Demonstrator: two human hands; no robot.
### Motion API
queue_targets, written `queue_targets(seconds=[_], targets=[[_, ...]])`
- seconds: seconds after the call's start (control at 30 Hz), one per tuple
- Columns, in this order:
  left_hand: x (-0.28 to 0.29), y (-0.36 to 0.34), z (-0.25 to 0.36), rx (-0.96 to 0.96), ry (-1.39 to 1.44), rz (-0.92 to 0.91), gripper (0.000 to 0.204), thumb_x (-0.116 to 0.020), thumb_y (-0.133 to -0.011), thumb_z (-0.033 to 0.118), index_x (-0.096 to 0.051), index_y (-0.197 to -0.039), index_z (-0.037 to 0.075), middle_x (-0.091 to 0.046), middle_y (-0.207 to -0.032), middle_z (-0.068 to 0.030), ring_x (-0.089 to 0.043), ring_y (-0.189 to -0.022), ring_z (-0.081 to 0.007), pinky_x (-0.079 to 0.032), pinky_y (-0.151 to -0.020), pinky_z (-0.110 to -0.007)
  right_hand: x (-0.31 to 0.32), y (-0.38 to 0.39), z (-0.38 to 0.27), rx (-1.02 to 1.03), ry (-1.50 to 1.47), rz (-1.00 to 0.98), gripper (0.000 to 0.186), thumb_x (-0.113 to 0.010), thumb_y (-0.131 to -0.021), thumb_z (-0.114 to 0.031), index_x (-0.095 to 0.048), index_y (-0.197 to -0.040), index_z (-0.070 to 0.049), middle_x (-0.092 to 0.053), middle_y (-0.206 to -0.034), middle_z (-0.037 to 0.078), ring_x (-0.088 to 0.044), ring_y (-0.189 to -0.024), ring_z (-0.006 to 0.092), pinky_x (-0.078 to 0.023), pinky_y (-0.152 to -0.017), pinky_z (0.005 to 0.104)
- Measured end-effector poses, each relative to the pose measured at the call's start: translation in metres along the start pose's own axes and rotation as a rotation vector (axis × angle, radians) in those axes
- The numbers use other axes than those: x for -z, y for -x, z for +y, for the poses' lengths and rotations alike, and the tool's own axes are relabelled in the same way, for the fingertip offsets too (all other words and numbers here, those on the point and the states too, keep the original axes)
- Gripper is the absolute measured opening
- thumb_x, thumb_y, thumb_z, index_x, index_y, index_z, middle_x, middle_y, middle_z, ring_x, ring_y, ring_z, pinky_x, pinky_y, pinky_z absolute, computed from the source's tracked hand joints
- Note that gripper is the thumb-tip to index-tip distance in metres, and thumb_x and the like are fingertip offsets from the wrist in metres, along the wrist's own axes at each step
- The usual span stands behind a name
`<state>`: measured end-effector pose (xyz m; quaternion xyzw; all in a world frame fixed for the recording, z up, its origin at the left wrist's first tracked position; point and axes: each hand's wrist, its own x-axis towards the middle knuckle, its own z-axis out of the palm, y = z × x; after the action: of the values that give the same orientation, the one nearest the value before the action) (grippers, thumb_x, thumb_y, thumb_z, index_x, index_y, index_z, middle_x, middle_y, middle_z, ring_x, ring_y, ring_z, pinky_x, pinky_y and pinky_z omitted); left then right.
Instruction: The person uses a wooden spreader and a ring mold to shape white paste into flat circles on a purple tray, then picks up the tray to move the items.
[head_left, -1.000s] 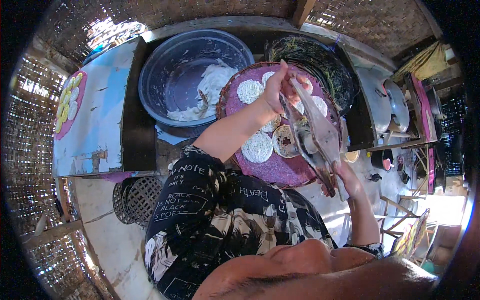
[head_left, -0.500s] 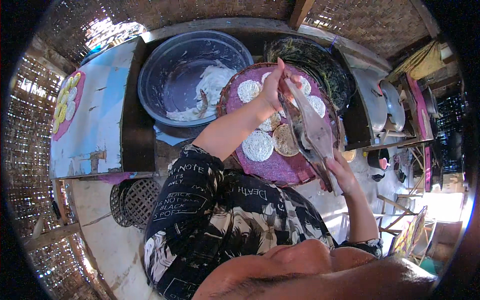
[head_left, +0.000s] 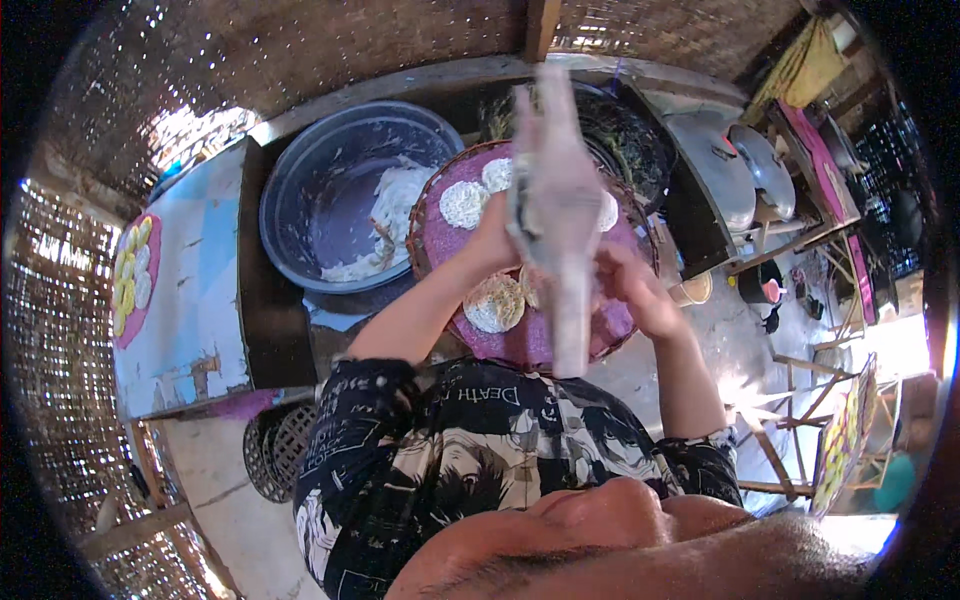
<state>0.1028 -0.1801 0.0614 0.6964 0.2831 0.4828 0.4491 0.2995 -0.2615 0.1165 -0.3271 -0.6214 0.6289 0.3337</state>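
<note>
The pale tool (head_left: 562,210) stands lengthwise in front of my chest, raised above the round woven tray (head_left: 418,222). Motion blur smears its outline; I cannot make out its jointed parts or anything it may carry. My left hand (head_left: 493,238) grasps it near the middle, the fingers mostly hidden behind it. My right hand (head_left: 642,290) is beside its right face, fingers partly curled; whether they touch it I cannot tell.

Beneath, the tray bears purple cloth (head_left: 500,346) and white lacy discs (head_left: 463,205). The tool and my hands cover the tray's centre, so the discs cannot be counted. One browned disc (head_left: 493,303) lies near my left forearm.

Left of the tray, a blue basin (head_left: 305,190) contains white dough (head_left: 393,205). Behind the tool's upper end, a dark round vessel (head_left: 645,150) is partly covered. My shirt cuts off the lattice basket (head_left: 282,455).
</note>
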Motion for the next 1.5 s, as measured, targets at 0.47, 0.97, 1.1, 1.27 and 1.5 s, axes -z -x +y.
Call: queue_targets(seconds=[0.47,0.97,1.1,1.27,1.5], targets=[[0.102,0.075,0.013,-0.113,0.262,0.253,0.025,-0.053,-0.08,0.025,-0.052,-0.09,0.002,-0.055,-0.078,-0.0085,-0.051,-0.058,-0.017,-0.045,-0.072,-0.029,0.021,-0.027,0.06,-0.271,1.251,0.35,0.023,-0.055,-0.07,-0.027,-0.06,-0.07,-0.005,-0.058,-0.078,0.014,-0.056,-0.071,0.0315,-0.045,-0.065,0.0411],[0.099,0.074,0.021,-0.11,0.342,0.317,0.025,-0.055,-0.074,0.025,-0.054,-0.09,0.005,-0.057,-0.079,-0.0087,-0.053,-0.065,-0.0179,-0.04,-0.079,-0.034,0.085,0.003,0.051,-0.39,1.196,0.638,0.022,-0.054,-0.066,-0.026,-0.062,-0.07,-0.005,-0.059,-0.076,0.014,-0.057,-0.074,0.0304,-0.045,-0.065,0.0402],[0.087,0.073,0.025,-0.099,0.337,0.303,0.026,-0.055,-0.073,0.025,-0.054,-0.09,0.006,-0.057,-0.08,-0.0087,-0.054,-0.067,-0.0182,-0.038,-0.081,-0.036,0.087,0.001,0.058,-0.457,1.211,0.634,0.024,-0.055,-0.065,-0.027,-0.062,-0.07,-0.005,-0.059,-0.074,0.016,-0.057,-0.072,0.032,-0.045,-0.064,0.0414],[0.092,0.074,0.032,-0.107,0.32,0.339,0.026,-0.056,-0.071,0.025,-0.055,-0.09,0.007,-0.058,-0.081,-0.0088,-0.055,-0.069,-0.0185,-0.036,-0.084,-0.037,0.082,-0.005,0.063,-0.398,1.233,0.614,0.026,-0.054,-0.066,-0.028,-0.062,-0.072,-0.005,-0.059,-0.074,0.018,-0.057,-0.071,0.0339,-0.045,-0.065,0.0424],[0.088,0.057,0.027,-0.085,0.319,0.323,0.027,-0.056,-0.069,0.026,-0.056,-0.09,0.009,-0.059,-0.081,-0.0089,-0.056,-0.072,-0.0189,-0.034,-0.087,-0.04,0.077,-0.003,0.054,-0.477,1.181,0.585,0.027,-0.054,-0.067,-0.029,-0.062,-0.074,-0.005,-0.059,-0.078,0.017,-0.057,-0.077,0.0338,-0.045,-0.067,0.0421]])
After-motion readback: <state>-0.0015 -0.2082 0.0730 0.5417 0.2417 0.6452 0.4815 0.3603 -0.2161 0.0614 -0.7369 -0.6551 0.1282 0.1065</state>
